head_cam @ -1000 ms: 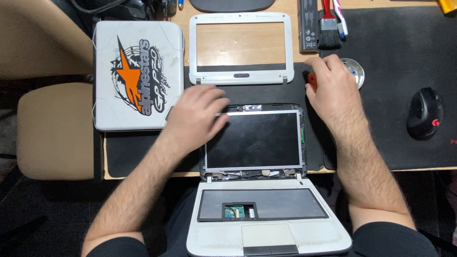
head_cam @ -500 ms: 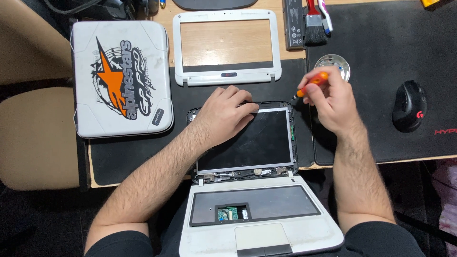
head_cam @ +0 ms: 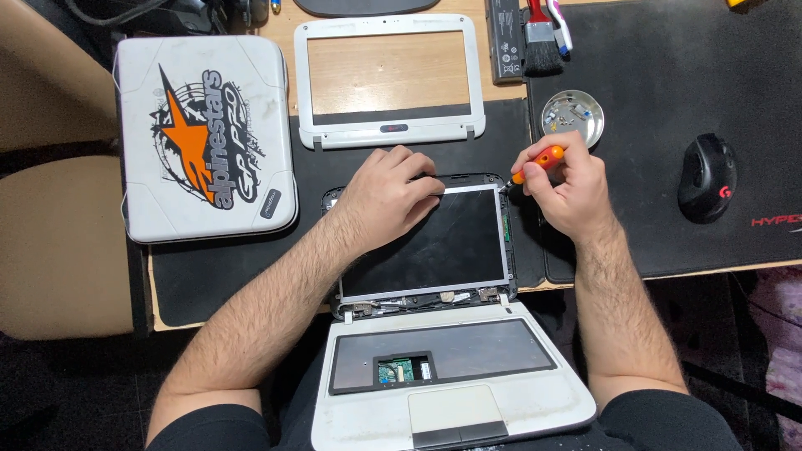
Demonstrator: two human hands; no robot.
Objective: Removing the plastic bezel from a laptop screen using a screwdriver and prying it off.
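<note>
A small white laptop [head_cam: 455, 409] lies opened flat, its base toward me with the keyboard removed. Its bare dark screen panel [head_cam: 434, 246] rests on the desk edge. My left hand [head_cam: 388, 196] presses flat on the panel's upper left part. My right hand [head_cam: 564, 188] grips an orange-handled screwdriver [head_cam: 535, 160], its tip at the panel's top right corner. The white screen bezel [head_cam: 388, 125] lies apart, farther back on the desk.
A white lid cover [head_cam: 205, 138] with an orange and black star graphic lies at the left. A round metal dish [head_cam: 572, 117] holds several screws. A brush [head_cam: 541, 42], a black battery [head_cam: 503, 38] and a black mouse [head_cam: 706, 177] sit at the back and right.
My right hand picked up the orange screwdriver from beside the dish and brought its tip to the panel's top right corner. My left hand stayed on the panel.
</note>
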